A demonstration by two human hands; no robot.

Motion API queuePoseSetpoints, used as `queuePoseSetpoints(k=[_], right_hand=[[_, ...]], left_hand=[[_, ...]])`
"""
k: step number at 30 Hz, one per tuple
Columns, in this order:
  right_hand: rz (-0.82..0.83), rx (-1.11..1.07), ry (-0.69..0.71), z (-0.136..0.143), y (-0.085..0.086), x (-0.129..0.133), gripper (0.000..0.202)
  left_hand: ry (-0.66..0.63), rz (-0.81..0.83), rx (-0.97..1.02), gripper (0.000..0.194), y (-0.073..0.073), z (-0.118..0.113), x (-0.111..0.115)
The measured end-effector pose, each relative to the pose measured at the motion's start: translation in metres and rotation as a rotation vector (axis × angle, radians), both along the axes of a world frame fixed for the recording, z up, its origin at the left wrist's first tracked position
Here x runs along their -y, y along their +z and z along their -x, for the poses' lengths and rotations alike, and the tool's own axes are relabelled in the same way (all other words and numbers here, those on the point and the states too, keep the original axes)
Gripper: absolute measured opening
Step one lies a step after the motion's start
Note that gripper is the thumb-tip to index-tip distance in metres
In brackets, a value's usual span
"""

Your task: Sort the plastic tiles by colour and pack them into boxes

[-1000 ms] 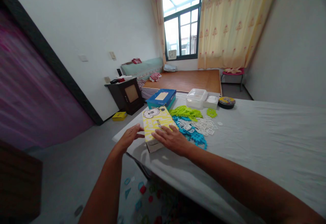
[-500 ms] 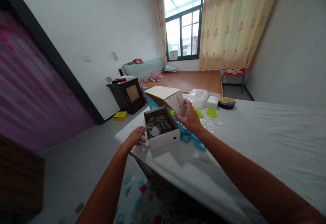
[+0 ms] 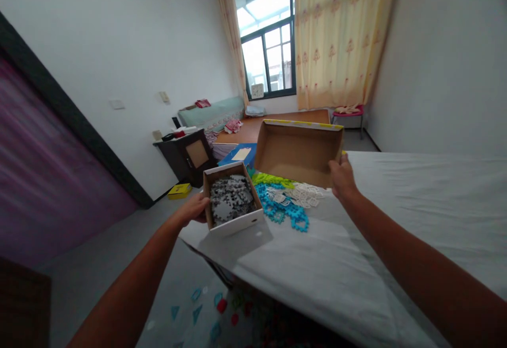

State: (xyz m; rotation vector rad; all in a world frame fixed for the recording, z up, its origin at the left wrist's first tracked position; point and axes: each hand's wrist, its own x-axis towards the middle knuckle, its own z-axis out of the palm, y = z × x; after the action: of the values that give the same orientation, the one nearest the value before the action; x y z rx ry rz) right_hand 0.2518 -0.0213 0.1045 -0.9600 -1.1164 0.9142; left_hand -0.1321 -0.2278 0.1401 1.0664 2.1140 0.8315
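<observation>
My right hand (image 3: 344,176) grips the right end of a cardboard box lid (image 3: 299,150), holding it tilted above the table with its brown inside toward me. An open white box (image 3: 237,225) stands near the table's left corner, filled with grey jigsaw puzzle pieces (image 3: 230,200). At that box's left wall, my left hand (image 3: 195,208) has its fingers closed on the side. Blue linked plastic pieces (image 3: 283,208) lie right of the box, beside white lattice pieces (image 3: 307,195) and yellow-green ones (image 3: 271,180).
A blue folder-like item (image 3: 235,155) is behind the box. The white-covered table (image 3: 415,221) stretches to the right. Coloured pieces (image 3: 197,313) are scattered on the floor below its edge. A dark cabinet (image 3: 194,155) and a yellow box (image 3: 179,191) stand at left.
The lid has swung away to the right and turned, so its inside now faces me. My left hand has closed on the box's side. The view has shifted slightly right.
</observation>
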Motion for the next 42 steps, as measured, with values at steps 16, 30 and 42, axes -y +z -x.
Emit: queuePoseSetpoints(k=[16,30,42], right_hand=[[0.213,-0.439,-0.247,-0.141,-0.053,0.011,0.035],[0.273,-0.450,-0.254,-0.154,-0.076,0.016,0.039],[0.240,-0.452,-0.303,-0.160,-0.097,0.003,0.043]], left_hand=[[0.004,-0.319,-1.139,0.065,0.046,-0.096,-0.157],[0.065,-0.582,-1.122,0.060,-0.044,-0.088,-0.213],[0.120,-0.741,-0.989,0.038,-0.013,-0.069,-0.227]])
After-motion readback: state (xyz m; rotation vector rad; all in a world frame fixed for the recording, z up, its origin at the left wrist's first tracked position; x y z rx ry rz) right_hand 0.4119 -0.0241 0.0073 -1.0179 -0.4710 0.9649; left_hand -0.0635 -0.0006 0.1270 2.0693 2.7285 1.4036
